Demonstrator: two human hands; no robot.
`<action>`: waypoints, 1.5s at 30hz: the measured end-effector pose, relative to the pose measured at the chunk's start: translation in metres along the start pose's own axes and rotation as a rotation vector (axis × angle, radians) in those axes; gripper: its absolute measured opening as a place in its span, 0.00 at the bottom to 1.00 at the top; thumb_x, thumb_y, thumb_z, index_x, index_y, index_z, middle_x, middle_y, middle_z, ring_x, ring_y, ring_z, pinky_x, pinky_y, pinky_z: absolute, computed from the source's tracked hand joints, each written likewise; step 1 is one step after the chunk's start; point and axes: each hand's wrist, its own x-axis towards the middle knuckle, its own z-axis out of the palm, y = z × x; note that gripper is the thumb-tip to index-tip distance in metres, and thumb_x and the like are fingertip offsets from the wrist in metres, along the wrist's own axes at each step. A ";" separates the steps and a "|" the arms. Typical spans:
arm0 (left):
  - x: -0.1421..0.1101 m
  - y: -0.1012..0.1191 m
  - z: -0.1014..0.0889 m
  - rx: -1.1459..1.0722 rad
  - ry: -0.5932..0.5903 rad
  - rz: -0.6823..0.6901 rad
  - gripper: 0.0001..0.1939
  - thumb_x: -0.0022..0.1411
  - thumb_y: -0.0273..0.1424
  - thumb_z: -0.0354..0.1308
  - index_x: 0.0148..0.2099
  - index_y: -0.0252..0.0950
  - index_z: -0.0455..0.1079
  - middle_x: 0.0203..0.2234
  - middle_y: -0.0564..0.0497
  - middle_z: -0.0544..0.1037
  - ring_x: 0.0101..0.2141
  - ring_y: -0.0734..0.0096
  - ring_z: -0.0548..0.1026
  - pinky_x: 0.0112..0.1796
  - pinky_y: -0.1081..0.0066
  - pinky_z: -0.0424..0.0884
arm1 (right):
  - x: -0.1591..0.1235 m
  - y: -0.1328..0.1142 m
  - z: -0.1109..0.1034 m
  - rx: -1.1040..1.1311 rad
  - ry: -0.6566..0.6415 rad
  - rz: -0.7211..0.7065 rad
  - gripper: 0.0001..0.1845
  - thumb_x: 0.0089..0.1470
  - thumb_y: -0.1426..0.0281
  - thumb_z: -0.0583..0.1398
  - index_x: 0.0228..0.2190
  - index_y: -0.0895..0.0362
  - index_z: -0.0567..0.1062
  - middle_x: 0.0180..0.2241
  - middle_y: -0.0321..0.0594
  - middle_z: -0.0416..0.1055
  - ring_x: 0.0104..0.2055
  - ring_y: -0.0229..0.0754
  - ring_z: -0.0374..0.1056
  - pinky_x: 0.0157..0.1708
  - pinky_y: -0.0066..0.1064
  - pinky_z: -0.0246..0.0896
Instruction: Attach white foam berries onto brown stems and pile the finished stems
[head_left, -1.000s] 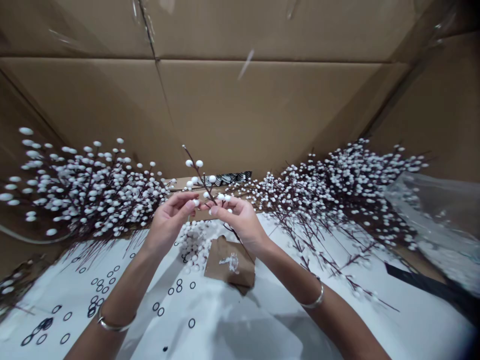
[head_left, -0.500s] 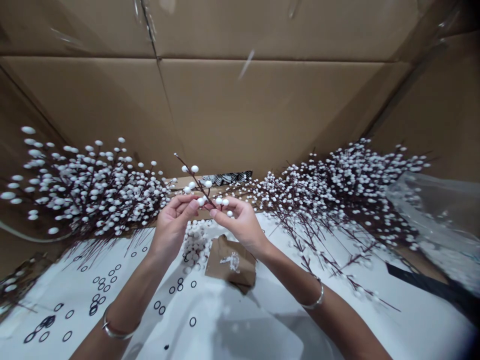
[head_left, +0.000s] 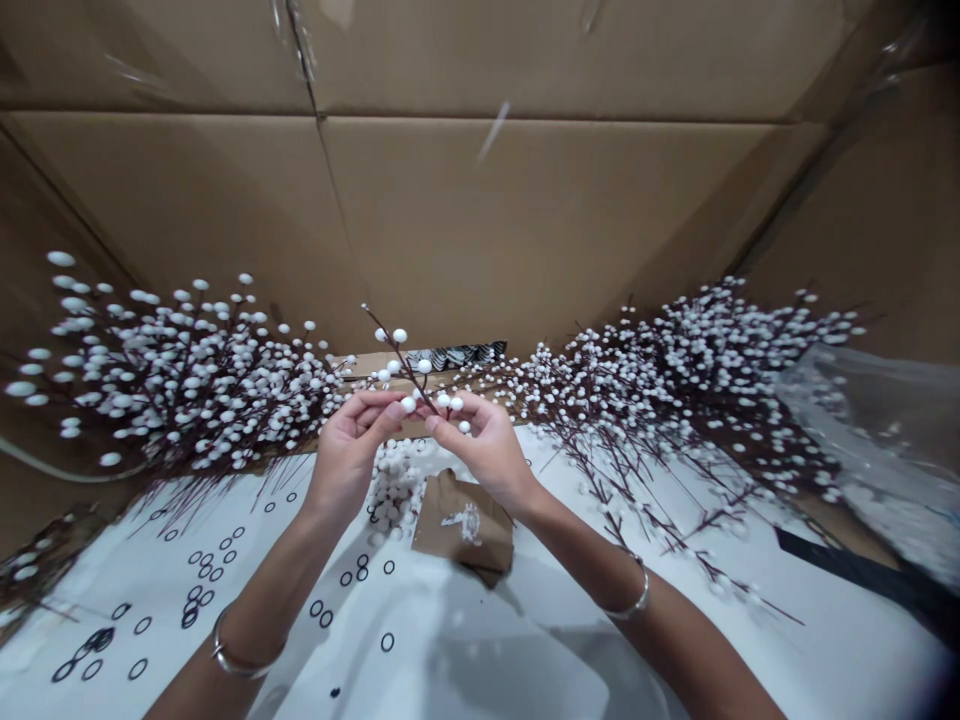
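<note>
Above the middle of the white table I hold a brown artificial berry twig with white round berries, its tip slanting up to the left. My right hand is closed on the lower part of the twig between thumb and fingers. With thumb and fingertips together, my left hand pinches a white berry at the twig's left side. Below my hands lies a heap of loose white berries. Beside it is a piece of cardboard bearing a clear, shiny lump.
Berry branches are bunched at the left, and more branches spread along the right. Several black rings lie on the table's left part. Clear plastic is at the right. Cardboard walls stand behind.
The twig and both hands have shifted very slightly to the right in view. Both hands keep the same hold.
</note>
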 end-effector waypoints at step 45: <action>-0.012 0.004 0.008 0.167 0.028 0.279 0.06 0.58 0.30 0.67 0.38 0.35 0.76 0.35 0.50 0.81 0.31 0.75 0.79 0.32 0.78 0.77 | -0.007 0.002 0.004 -0.099 0.042 -0.175 0.10 0.56 0.63 0.61 0.30 0.56 0.70 0.30 0.34 0.68 0.34 0.37 0.62 0.35 0.31 0.57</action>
